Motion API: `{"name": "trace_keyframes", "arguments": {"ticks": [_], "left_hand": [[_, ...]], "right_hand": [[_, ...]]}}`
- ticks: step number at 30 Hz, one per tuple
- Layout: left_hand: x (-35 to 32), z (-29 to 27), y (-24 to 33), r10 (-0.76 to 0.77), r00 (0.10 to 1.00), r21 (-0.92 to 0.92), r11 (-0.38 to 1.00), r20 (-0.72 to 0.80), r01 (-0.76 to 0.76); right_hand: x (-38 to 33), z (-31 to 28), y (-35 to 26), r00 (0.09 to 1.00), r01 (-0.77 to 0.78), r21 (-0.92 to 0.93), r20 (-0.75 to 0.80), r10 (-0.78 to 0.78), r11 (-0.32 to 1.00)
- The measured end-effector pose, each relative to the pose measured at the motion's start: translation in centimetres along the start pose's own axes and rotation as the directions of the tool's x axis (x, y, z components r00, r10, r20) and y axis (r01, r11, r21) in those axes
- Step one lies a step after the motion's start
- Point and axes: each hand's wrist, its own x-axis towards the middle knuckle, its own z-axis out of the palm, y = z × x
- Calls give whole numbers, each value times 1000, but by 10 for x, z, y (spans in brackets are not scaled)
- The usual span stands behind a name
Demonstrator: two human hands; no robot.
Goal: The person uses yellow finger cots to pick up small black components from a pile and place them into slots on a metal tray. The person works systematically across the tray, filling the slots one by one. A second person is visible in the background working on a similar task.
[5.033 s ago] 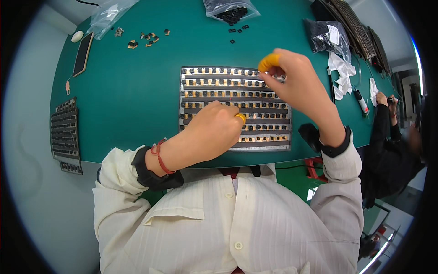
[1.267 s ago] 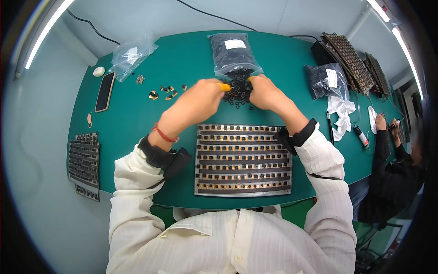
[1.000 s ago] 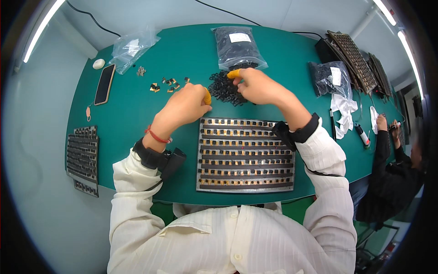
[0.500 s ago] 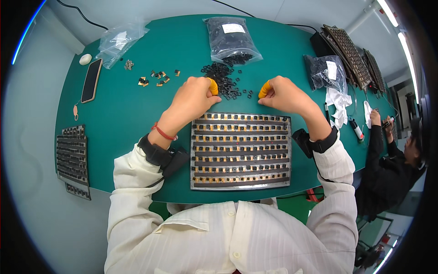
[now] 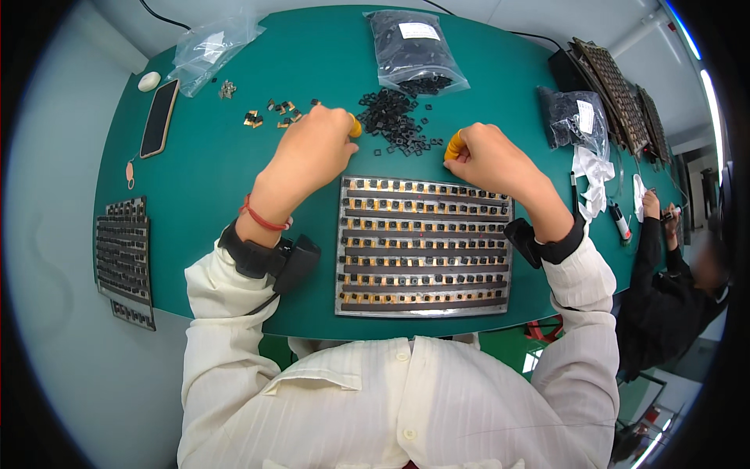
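My left hand [image 5: 311, 150] is closed in a pinch just left of a pile of small black square frames [image 5: 394, 117], a yellow cot on its index finger. Whatever it may hold is hidden. On the pile's right, my right hand [image 5: 491, 159] also pinches, with a yellow finger cot; its fingertips hide any part between them. Below both hands lies a flat metal tray [image 5: 426, 309] with rows of small black square parts on gold-coloured bases. The right hand is over the tray's far right corner. Loose black-and-gold parts [image 5: 285, 113] lie beyond my left hand.
A clear bag of black parts [image 5: 414, 51] lies behind the pile, another bag [image 5: 574, 121] at right. Phone [image 5: 158, 117] and stacked trays [image 5: 123, 250] sit at left. Tissue [image 5: 592, 180], a marker-like tube [image 5: 620, 222] and upright trays [image 5: 613, 94] are right, near another person [image 5: 664, 313].
My left hand has moved left, away from the pile's near edge. My right hand has shifted slightly left. The whole view has moved a little, so the tray sits higher and further right.
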Motion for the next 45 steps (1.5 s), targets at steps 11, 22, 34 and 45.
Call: {"name": "trace_keyframes", "arguments": {"ticks": [11,22,34,45], "left_hand": [[6,11,16,-8,985,-157,987,170,35],[3,2,-4,-39,999,8,999,14,39],[6,13,4,22,999,-137,991,48,-15],[2,19,4,5,1000,-45,999,5,-5]], "right_hand": [[-7,-11,17,994,47,46,-106,-42,998],[-4,8,8,991,79,73,-112,-70,994],[-8,0,18,997,33,106,-67,-26,994],[-7,4,7,995,74,109,-73,-67,991]]}}
